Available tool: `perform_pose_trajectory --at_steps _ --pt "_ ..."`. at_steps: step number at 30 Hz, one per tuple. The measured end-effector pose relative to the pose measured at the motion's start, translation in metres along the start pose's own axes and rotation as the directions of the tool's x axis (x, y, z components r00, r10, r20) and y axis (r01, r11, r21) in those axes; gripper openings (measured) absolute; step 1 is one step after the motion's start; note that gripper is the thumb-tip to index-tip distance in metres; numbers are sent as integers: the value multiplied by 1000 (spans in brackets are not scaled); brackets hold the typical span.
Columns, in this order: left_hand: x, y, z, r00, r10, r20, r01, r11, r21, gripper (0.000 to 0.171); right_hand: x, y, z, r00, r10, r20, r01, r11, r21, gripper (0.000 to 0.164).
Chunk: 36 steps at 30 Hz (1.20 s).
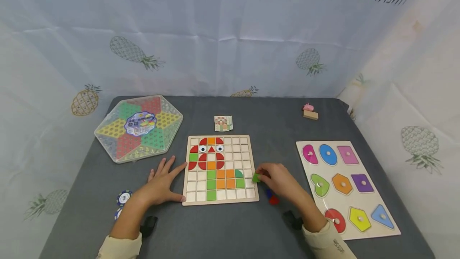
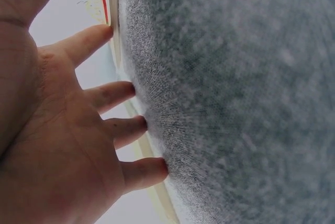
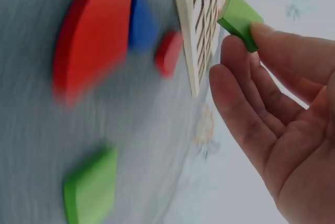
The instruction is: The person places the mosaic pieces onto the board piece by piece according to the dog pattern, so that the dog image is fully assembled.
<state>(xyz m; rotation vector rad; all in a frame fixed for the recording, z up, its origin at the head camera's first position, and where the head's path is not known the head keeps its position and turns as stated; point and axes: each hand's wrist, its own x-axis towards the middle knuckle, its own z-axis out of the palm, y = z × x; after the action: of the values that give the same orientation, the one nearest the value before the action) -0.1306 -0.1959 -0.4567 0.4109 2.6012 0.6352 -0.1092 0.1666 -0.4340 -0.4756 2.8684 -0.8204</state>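
My right hand [image 1: 278, 177] pinches a light green square tile [image 3: 242, 19] between thumb and fingers, just over the right edge of the wooden grid board [image 1: 233, 196]. Several red, orange, green and eye-printed tiles fill part of that board, forming an animal-like figure. A dark green quarter-round tile [image 1: 238, 174] sits at the figure's right end. My left hand [image 1: 159, 187] lies spread at the board's left side, with thumb and index fingertip touching its edge. In the right wrist view, a red curved tile [image 3: 97, 30], a blue tile [image 3: 141, 25] and another green tile [image 3: 94, 187] lie on the dark cloth.
A small picture card [image 1: 223, 123] lies behind the board. To the left are a hexagonal Chinese checkers box [image 1: 140, 127] and poker chips [image 1: 124, 198]. On the right lie a knobbed shape puzzle [image 1: 346, 189] and a wooden block [image 1: 310, 115] by a pink figure [image 1: 308, 107].
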Motion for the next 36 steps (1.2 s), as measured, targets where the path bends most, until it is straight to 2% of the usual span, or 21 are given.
perform_pose_trajectory --at_steps 5,11,22,31,33,36 --pt "3 1 -1 1000 4 -1 -4 1000 3 105 8 -16 13 998 -53 46 52 999 10 8" --pt "4 3 -2 1000 -1 8 1 1000 7 105 7 -26 28 987 -124 106 128 991 -37 7" --pt "2 2 1 1000 -8 21 8 1000 10 105 -6 -31 38 980 -154 123 172 973 -155 11" --pt "1 1 0 1000 -2 5 2 1000 10 105 -12 -36 42 978 -203 49 209 942 -262 14" --pt "1 1 0 1000 -4 2 4 1000 10 105 -12 -36 41 974 -220 56 227 936 -268 15" --pt "1 1 0 1000 -5 1 5 1000 8 105 -11 -31 36 973 -221 64 230 947 -223 16"
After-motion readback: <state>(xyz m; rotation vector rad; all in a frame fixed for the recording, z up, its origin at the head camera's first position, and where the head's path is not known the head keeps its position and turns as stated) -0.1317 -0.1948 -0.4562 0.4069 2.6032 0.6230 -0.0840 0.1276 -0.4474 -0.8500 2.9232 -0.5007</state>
